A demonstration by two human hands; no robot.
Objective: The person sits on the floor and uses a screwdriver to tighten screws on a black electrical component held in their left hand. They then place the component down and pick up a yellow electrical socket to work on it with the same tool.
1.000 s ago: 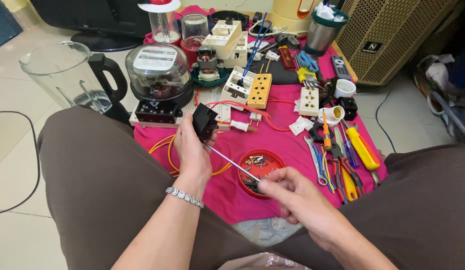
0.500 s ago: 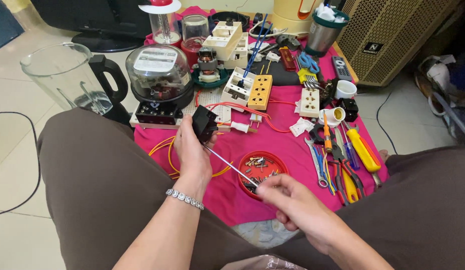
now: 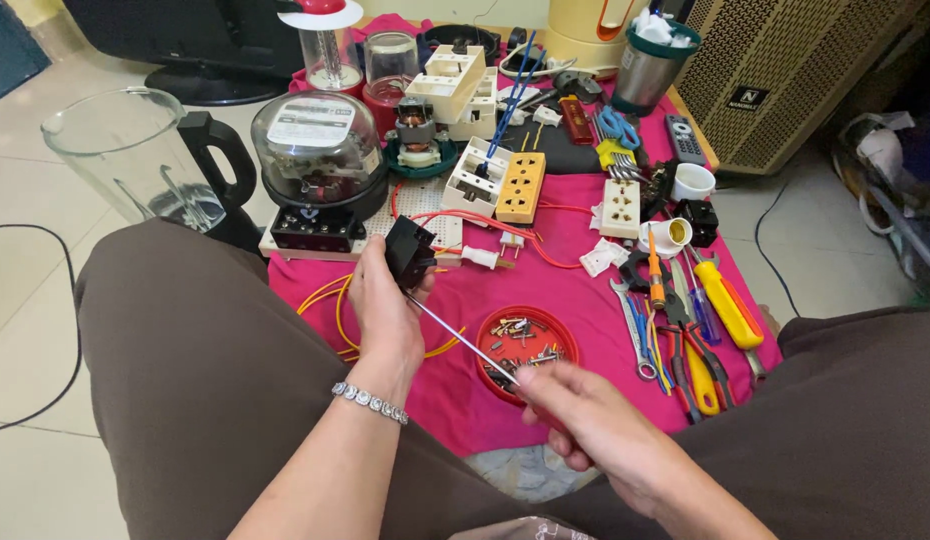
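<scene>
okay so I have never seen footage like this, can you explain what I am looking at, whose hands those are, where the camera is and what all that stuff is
The camera sits on a person's head and looks down over their knees, so both hands are their own. The left hand holds a small black electrical part. The right hand holds a thin screwdriver whose tip reaches that part. Below lies a pink cloth spread with a red dish of screws, a yellow socket strip, pliers and screwdrivers, a domed electricity meter and a clear blender jug.
</scene>
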